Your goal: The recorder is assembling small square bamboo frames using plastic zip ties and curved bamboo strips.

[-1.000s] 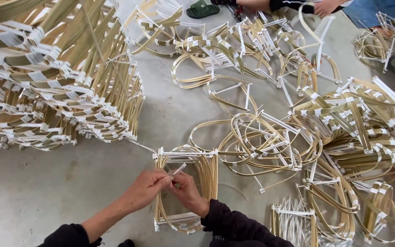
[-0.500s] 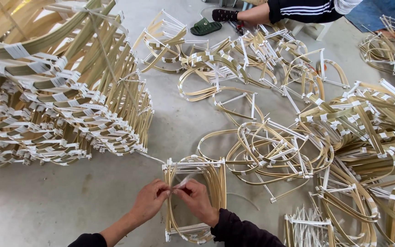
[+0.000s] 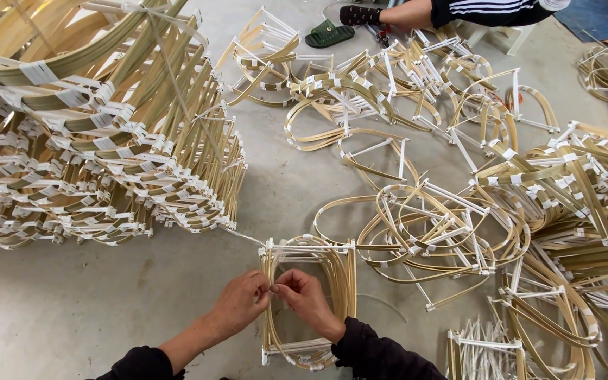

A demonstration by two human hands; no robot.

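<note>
Bare concrete floor (image 3: 72,309) open to left of left hand (image 3: 239,302), free passage there. Tall stack of bent bamboo frames (image 3: 93,134) blocking upper left. Narrow clear floor strip running up middle toward green sandal (image 3: 328,33). Loose tangled bamboo loops (image 3: 431,225) just right of right hand (image 3: 305,295); denser heap (image 3: 571,197) crowding far right

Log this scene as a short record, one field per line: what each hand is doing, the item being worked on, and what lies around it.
left hand: fingertips pinched together with the right, over the frame
right hand: fingertips meet the left; what they pinch is too small to tell
bamboo strip frame: bent loops bound with white ties, flat on the floor
stacked frames: tall pile, left
loose frames: scattered, right
concrete floor: grey
other person: top edge, only partly in view
</note>
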